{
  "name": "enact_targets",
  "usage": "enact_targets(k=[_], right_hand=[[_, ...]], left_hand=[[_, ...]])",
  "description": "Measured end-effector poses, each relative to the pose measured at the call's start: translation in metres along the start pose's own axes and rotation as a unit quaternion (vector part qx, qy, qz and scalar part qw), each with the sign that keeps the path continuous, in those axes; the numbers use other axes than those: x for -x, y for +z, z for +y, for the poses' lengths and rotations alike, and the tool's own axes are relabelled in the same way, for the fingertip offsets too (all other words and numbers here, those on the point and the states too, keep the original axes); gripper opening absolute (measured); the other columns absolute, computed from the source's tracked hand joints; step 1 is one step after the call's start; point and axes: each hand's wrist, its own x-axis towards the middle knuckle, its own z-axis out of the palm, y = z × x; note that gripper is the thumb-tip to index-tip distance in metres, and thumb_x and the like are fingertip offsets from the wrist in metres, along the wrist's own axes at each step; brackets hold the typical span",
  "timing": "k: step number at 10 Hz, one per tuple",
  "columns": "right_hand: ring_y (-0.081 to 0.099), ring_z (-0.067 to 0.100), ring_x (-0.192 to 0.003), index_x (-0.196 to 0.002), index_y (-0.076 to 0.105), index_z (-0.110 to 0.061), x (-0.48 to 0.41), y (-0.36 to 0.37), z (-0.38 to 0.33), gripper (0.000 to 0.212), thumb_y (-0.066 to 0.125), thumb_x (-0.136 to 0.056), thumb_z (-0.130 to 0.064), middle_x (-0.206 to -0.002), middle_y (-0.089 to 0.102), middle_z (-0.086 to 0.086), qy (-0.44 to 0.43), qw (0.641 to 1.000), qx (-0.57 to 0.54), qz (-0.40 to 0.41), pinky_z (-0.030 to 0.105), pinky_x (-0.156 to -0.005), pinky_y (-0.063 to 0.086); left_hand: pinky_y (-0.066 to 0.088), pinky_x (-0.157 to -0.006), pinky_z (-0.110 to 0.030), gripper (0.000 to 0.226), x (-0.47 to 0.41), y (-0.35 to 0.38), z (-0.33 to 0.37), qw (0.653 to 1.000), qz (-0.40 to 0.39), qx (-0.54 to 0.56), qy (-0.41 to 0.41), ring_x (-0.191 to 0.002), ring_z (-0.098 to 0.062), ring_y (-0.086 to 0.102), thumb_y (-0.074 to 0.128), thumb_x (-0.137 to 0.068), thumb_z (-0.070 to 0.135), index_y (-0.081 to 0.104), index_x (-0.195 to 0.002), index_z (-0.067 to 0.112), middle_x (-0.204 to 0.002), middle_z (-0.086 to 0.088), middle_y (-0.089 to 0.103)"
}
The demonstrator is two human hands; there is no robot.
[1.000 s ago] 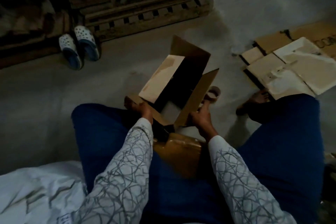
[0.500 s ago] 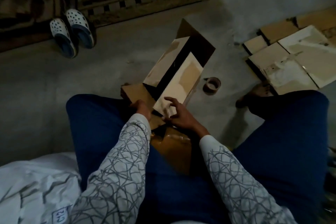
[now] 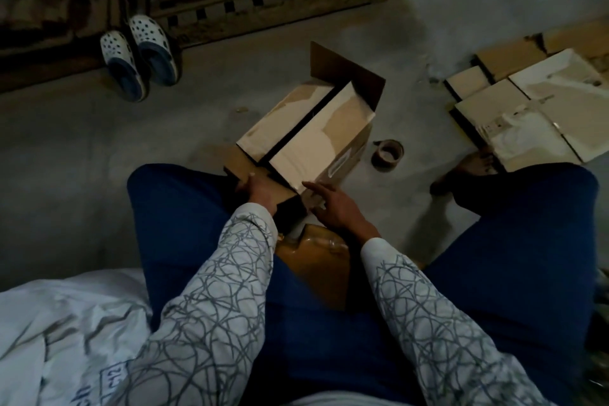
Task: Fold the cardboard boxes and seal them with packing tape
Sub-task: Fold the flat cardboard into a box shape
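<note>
A cardboard box (image 3: 349, 155) stands on the concrete floor between my knees. Its two long flaps are folded down with a dark gap between them, while the far end flap (image 3: 346, 71) still stands up. My left hand (image 3: 260, 191) grips the near end flap at the box's near left corner. At the near right corner my right hand (image 3: 333, 204) lies flat against the box, fingers spread. A roll of brown packing tape (image 3: 387, 154) sits on the floor just right of the box. A taped brown parcel (image 3: 316, 260) rests in my lap below the hands.
Flattened cardboard sheets (image 3: 527, 109) are stacked at the right, next to a bare foot (image 3: 468, 168). A pair of perforated clogs (image 3: 138, 56) stands at the far left before a wooden pallet (image 3: 263, 0). A white printed sack (image 3: 66, 339) lies at the lower left.
The right long flap went from standing up to lying flat on top. My right hand slid from that flap to the box's near right corner. My left hand stayed on the near flap.
</note>
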Motion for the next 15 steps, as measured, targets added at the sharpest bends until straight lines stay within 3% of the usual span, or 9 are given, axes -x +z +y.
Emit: enact_targets(k=[1,2,3,6,8,10,11,12,15], right_hand=[[0.062,0.035,-0.107,-0.149,0.037,-0.041,-0.001,-0.001,-0.001,0.066,0.061,-0.092,-0.017,-0.155,0.037,0.009,-0.007,1.0,0.007,0.007,0.031,-0.079,0.047],[0.054,0.03,-0.126,-0.15,0.037,-0.04,-0.003,0.0,-0.003,0.067,0.06,-0.093,-0.014,-0.157,0.035,0.008,-0.016,1.0,0.007,0.011,0.034,-0.09,0.048],[0.045,0.031,-0.136,-0.15,0.039,-0.034,-0.009,0.0,-0.008,0.065,0.06,-0.092,-0.015,-0.157,0.036,0.01,-0.027,1.0,-0.003,0.014,0.039,-0.1,0.045],[0.005,0.032,-0.152,-0.155,0.029,-0.025,-0.047,0.024,-0.01,0.063,0.055,-0.099,-0.023,-0.166,0.006,0.007,-0.04,0.987,0.132,-0.079,0.042,-0.122,0.011],[-0.005,0.031,-0.153,-0.156,0.026,-0.025,-0.045,0.025,0.008,0.07,0.06,-0.095,-0.021,-0.167,-0.002,0.006,-0.06,0.986,0.117,-0.101,0.046,-0.123,0.012],[-0.002,0.028,-0.153,-0.154,0.03,-0.028,-0.043,0.025,0.012,0.072,0.064,-0.092,-0.022,-0.167,0.002,0.002,-0.047,0.989,0.105,-0.089,0.054,-0.118,0.026],[0.004,0.031,-0.153,-0.153,0.033,-0.025,-0.041,0.021,0.014,0.067,0.062,-0.093,-0.023,-0.166,0.009,0.006,-0.05,0.993,0.094,-0.058,0.053,-0.116,0.031],[0.01,0.033,-0.152,-0.151,0.038,-0.021,-0.039,0.018,0.014,0.063,0.061,-0.093,-0.019,-0.164,0.016,0.009,-0.06,0.994,0.088,-0.017,0.052,-0.114,0.034],[0.02,0.035,-0.149,-0.149,0.043,-0.019,-0.03,0.011,0.006,0.061,0.059,-0.091,-0.012,-0.162,0.025,0.008,-0.07,0.993,0.085,0.032,0.049,-0.114,0.035]], left_hand=[[0.044,-0.105,-0.041,0.042,0.013,-0.008,-0.003,0.954,0.001,-0.292,0.066,-0.133,-0.027,0.046,0.043,-0.103,0.032,0.047,-0.139,0.01,-0.145,-0.011,0.047],[0.043,-0.106,-0.033,0.037,0.004,0.0,-0.004,0.948,0.002,-0.309,0.072,-0.13,-0.021,0.05,0.04,-0.104,0.032,0.052,-0.133,0.013,-0.14,-0.006,0.052],[0.04,-0.11,-0.044,0.043,-0.001,0.002,0.0,0.925,0.014,0.345,-0.157,-0.131,-0.028,0.045,0.038,-0.105,0.029,0.039,-0.146,0.014,-0.14,-0.006,0.047],[0.05,-0.098,-0.048,0.049,-0.024,0.014,-0.009,0.875,0.11,0.47,-0.039,-0.115,-0.034,0.059,0.058,-0.084,0.001,0.056,-0.133,0.005,-0.132,-0.016,0.059],[0.052,-0.092,-0.035,0.052,-0.028,0.025,0.0,0.884,0.108,0.454,0.029,-0.114,-0.028,0.06,0.066,-0.083,-0.008,0.054,-0.133,-0.002,-0.13,-0.015,0.058],[0.029,-0.114,-0.043,0.084,-0.034,0.018,-0.006,0.947,0.214,0.237,-0.024,-0.142,-0.036,0.032,0.059,-0.083,-0.005,0.019,-0.156,0.01,-0.156,-0.019,0.03],[-0.007,-0.12,-0.049,0.1,-0.039,0.017,-0.012,0.92,0.192,-0.265,0.215,-0.15,-0.037,0.002,0.067,-0.076,0.039,0.009,-0.157,0.025,-0.165,-0.012,0.003],[0.012,-0.122,-0.043,0.08,-0.051,0.016,0.007,0.816,-0.011,-0.439,0.375,-0.146,-0.029,0.022,0.068,-0.083,0.032,0.028,-0.152,0.025,-0.157,-0.007,0.032],[0.008,-0.117,-0.059,0.085,-0.075,0.002,0.005,0.854,-0.098,-0.458,0.226,-0.15,-0.03,0.007,0.059,-0.088,0.028,0.009,-0.157,0.029,-0.165,0.004,0.005]])
